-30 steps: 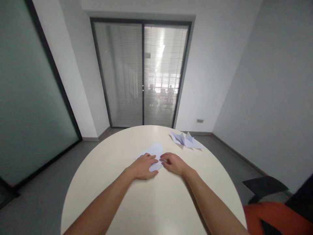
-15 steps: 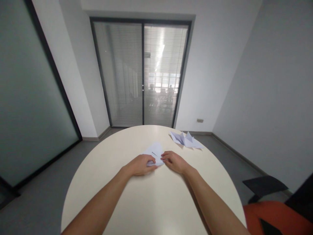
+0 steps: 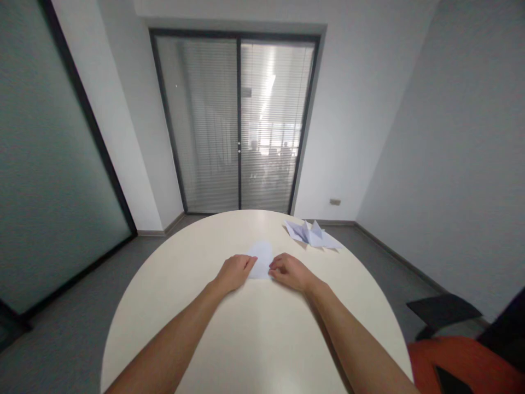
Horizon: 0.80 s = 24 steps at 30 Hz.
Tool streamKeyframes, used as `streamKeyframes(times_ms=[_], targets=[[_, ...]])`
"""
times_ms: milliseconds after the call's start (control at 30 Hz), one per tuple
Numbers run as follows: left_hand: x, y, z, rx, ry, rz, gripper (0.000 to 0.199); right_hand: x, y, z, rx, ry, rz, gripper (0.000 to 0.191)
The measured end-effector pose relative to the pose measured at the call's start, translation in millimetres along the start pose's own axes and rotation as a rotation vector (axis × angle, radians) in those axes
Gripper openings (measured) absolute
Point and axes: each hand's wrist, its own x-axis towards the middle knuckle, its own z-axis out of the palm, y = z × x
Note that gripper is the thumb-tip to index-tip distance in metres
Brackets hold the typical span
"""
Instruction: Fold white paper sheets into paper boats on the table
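A small piece of folded white paper (image 3: 261,261) lies on the round table between my hands. My left hand (image 3: 235,272) is closed on the paper's left edge, its thumb on top and its other fingers mostly hidden. At the right edge, the curled fingers of my right hand (image 3: 292,272) pinch the paper near its lower right corner. The paper's upper end looks rounded or pointed; blur hides the exact shape. Its visible face is plain.
Folded white paper shapes with upright points (image 3: 312,235) stand at the table's far right edge. The cream round table (image 3: 254,334) fills the foreground. An orange chair (image 3: 463,361) with a black armrest (image 3: 445,313) is at the right. Glass panels with blinds (image 3: 238,126) are beyond.
My left hand has drawn back left and slightly up from the paper's lower edge. The dark slit seen on the paper earlier no longer shows. My right hand has barely moved.
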Motion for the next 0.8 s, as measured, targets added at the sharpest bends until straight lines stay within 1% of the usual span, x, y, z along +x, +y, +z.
streamKeyframes(times_ms=[100, 200, 233, 267, 333, 467, 600, 667, 800], targets=[[2.2, -0.5, 6.1, 0.013, 0.045, -0.031, 0.043, 0.7, 4.1, 4.2, 0.006, 0.025, -0.014, 0.018], [2.6, -2.8, 13.6, -0.019, 0.113, -0.018, 0.024, -0.4, 7.6, 7.6, 0.008, 0.055, 0.017, 0.023], [2.2, -3.8, 16.0, -0.021, 0.130, -0.004, 0.023, -0.8, 8.2, 8.1, 0.011, 0.058, 0.020, 0.024], [1.6, -4.8, 18.4, -0.010, 0.138, 0.013, 0.028, -1.1, 8.3, 8.1, 0.014, 0.056, 0.018, 0.025], [0.4, -6.3, 22.2, 0.042, 0.128, 0.050, 0.035, -1.2, 7.4, 7.1, 0.023, 0.039, 0.003, 0.024], [0.5, -7.8, 25.8, 0.135, 0.097, 0.134, 0.034, -0.3, 4.0, 4.0, 0.036, 0.002, -0.024, 0.022], [3.3, -7.9, 25.5, 0.153, 0.055, 0.193, 0.028, -0.4, 2.9, 5.7, 0.017, 0.008, -0.048, 0.023], [3.6, -7.6, 24.6, 0.153, 0.023, 0.215, 0.029, -1.0, 3.0, 8.4, 0.004, 0.019, -0.070, 0.022], [0.1, -5.1, 22.8, 0.134, 0.008, 0.216, 0.029, -2.0, 1.2, 10.6, -0.009, 0.022, -0.053, 0.027]])
